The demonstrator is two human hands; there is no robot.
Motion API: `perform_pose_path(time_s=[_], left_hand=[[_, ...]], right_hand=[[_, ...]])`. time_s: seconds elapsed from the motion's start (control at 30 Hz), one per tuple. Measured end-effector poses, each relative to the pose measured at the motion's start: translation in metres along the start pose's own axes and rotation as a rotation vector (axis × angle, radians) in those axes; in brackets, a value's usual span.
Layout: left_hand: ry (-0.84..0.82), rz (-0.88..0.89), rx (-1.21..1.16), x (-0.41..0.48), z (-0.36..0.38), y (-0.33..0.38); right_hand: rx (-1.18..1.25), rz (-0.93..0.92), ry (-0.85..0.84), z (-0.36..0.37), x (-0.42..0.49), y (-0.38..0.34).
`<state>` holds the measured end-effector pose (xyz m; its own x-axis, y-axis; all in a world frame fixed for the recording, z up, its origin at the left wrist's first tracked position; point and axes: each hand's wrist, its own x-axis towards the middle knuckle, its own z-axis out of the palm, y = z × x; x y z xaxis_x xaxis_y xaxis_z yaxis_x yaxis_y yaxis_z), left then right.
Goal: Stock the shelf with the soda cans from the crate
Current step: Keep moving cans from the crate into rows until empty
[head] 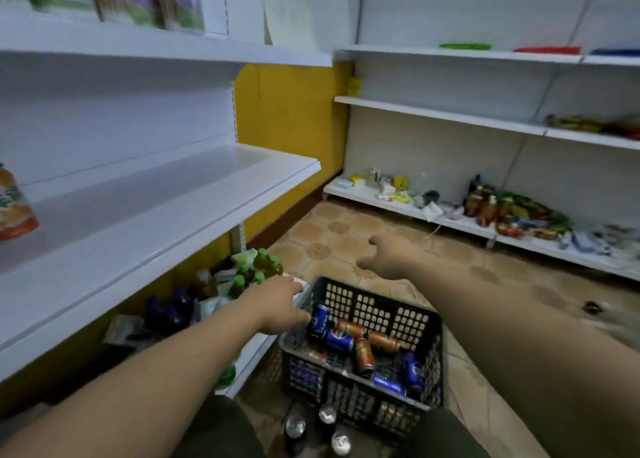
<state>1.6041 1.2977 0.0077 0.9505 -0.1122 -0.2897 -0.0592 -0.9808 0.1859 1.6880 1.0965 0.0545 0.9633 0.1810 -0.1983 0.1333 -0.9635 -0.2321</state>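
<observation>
Several soda cans (pixel 360 348) in black crate (pixel 363 393), left hand (pixel 277 307) fingers spread beside blue can (pixel 319 320), right hand (pixel 386 255) loose, well beyond

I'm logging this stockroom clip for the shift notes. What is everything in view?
crate: one, black plastic, on the tiled floor, centre.
blue soda cans: about five, lying loose in the crate.
orange soda cans: about four, lying in the crate.
upright cans: three, silver tops, on the floor before the crate.
middle shelf: one, white, left, almost bare.
juice bottle: one, orange, far left on that shelf.
green-capped bottles: several, bottom left shelf.
snack packets: a mixed pile, right bottom shelf.
left hand: over the crate's left rim, empty.
right hand: above the floor beyond the crate, empty.
</observation>
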Motion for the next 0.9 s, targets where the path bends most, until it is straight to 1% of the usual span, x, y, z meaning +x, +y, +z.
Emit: perform_pose_path(time_s=[0.1, 0.2, 0.3, 0.4, 0.53, 0.67, 0.77, 0.9], left_hand=[[-0.083, 0.030, 0.015, 0.032, 0.027, 0.015], [-0.135, 0.042, 0.051, 0.067, 0.057, 0.018], [-0.203, 0.041, 0.073, 0.105, 0.085, 0.013], [-0.248, 0.034, 0.042, 0.143, 0.115, 0.005], [-0.258, 0.029, 0.022, 0.183, 0.157, -0.013], [-0.269, -0.026, -0.007, 0.237, 0.205, -0.050], [-0.218, -0.100, -0.046, 0.271, 0.235, -0.073], [-0.159, -0.144, -0.068, 0.304, 0.276, -0.095]], right_hand=[[0.004, 0.103, -0.045, 0.020, 0.008, 0.046], [-0.001, 0.159, -0.093, 0.044, 0.021, 0.083], [0.041, 0.204, -0.153, 0.073, 0.045, 0.108], [0.082, 0.223, -0.229, 0.109, 0.080, 0.123], [0.121, 0.198, -0.297, 0.162, 0.131, 0.125], [0.184, 0.176, -0.396, 0.242, 0.196, 0.116], [0.216, 0.177, -0.486, 0.298, 0.231, 0.108], [0.203, 0.173, -0.599, 0.360, 0.263, 0.107]])
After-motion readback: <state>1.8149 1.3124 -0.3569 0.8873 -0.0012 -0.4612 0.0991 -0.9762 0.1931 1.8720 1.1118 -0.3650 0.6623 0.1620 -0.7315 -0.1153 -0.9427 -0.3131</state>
